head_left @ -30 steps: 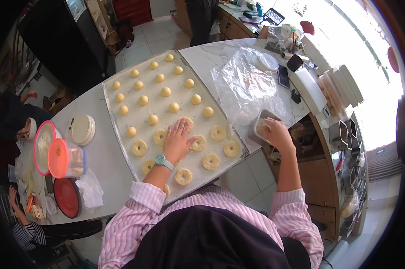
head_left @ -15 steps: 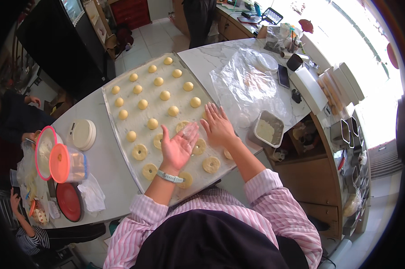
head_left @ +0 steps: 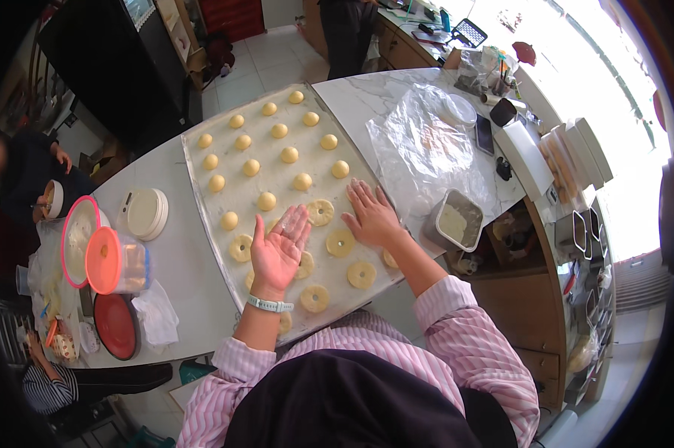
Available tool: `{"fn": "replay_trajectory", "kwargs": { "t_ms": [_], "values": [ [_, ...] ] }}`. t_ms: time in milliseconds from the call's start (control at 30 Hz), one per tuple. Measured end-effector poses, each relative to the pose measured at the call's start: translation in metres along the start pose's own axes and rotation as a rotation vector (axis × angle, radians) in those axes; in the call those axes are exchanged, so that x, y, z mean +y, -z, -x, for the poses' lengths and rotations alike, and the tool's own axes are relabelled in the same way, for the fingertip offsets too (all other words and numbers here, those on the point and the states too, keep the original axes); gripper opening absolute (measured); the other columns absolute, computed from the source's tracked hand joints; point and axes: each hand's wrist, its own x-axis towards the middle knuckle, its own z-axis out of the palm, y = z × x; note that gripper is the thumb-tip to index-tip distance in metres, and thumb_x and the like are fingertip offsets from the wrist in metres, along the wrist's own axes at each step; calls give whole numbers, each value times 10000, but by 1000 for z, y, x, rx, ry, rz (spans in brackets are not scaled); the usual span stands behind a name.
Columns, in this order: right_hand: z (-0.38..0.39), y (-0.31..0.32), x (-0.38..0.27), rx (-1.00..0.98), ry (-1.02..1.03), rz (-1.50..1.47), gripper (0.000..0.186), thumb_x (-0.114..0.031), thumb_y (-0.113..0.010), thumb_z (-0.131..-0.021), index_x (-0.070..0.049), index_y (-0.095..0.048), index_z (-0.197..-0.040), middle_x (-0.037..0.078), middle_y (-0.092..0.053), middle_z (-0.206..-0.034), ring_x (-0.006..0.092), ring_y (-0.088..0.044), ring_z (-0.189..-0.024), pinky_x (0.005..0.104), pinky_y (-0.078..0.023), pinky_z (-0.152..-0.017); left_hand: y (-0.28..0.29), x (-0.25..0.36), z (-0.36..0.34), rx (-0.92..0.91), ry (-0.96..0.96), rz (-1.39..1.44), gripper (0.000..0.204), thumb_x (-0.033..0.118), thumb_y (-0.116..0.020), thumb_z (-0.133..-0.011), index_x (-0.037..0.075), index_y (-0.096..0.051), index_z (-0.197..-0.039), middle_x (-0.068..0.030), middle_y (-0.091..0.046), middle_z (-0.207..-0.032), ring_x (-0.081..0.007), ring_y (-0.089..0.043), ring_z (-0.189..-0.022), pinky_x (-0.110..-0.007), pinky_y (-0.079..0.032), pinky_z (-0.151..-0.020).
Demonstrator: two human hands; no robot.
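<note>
A large baking tray (head_left: 208, 205) lies before me on the counter. Its far part carries rows of round dough balls (head_left: 289, 154); the near part holds flattened dough rings (head_left: 340, 243) with a hole in the middle. My left hand (head_left: 279, 254) is open and empty, palm up, with pale flour-like dust on its fingers. It hovers over the rings and hides some of them. Palm down and fingers stretched, my right hand (head_left: 374, 215) lies at the tray's right side, over a piece of dough that it mostly covers.
Right of the tray are a clear plastic sheet (head_left: 419, 142), a metal tin (head_left: 454, 222) with pale powder, and a phone (head_left: 484, 134). At left stand a kitchen scale (head_left: 144, 213), an orange-lidded tub (head_left: 104, 260) and a red plate (head_left: 116, 326). A person (head_left: 34, 179) holds a bowl farther left.
My left hand has drawn away from the right, to the left, and uncovered a dough ring. My right hand stays over the same tray edge. The whole view has shifted slightly.
</note>
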Motion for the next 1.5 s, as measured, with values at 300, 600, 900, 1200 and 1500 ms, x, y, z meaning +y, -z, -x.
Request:
{"fn": "replay_trajectory", "kwargs": {
  "t_ms": [300, 600, 900, 1200, 1500],
  "values": [
    [-4, -10, 0, 60, -40, 4, 649, -399, -336, -919, -1, -205, -1415, 126, -219, -1487, 244, -162, -1390, 456, -46, -1132, 2, 0, -2, -16, 22, -18, 619, 414, -386, -955, -85, -329, -1317, -212, -404, -1359, -289, -381, -1285, -397, -311, -1086],
    [-9, 3, 30, 378, -99, -194, 291, -7, -571, -700, -164, -647, -932, 24, -533, -1079, 238, -479, -1067, 446, -333, -946, 4, 4, -2, -1, 24, -19, 547, 361, -384, -962, -85, -392, -1278, -212, -430, -1341, -293, -392, -1279, -405, -324, -1080],
    [-10, 7, 26, 175, -96, -80, 217, -98, -555, -773, -203, -645, -941, 21, -461, -1122, 196, -393, -1146, 456, -286, -939, 4, -1, -4, 15, 56, -69, 482, 317, -394, -962, -71, -440, -1245, -200, -470, -1310, -288, -421, -1259, -396, -331, -1075],
    [-10, 2, 20, 175, -27, -23, 243, -221, -554, -822, -53, -579, -996, 98, -411, -1180, 260, -334, -1190, 470, -272, -920, 16, -23, -14, 93, 212, -175, 414, 268, -430, -953, -52, -474, -1212, -176, -560, -1195, -271, -520, -1155, -379, -411, -996],
    [41, 33, -58, 343, 83, -308, 291, -254, -632, -779, -69, -571, -996, 107, -434, -1137, 290, -368, -1164, 423, -266, -948, 18, -55, -15, 193, 74, -565, 266, 195, -628, -875, 1, -586, -1052, -59, -630, -962, -134, -599, -885, -255, -472, -813]
  ]
}}
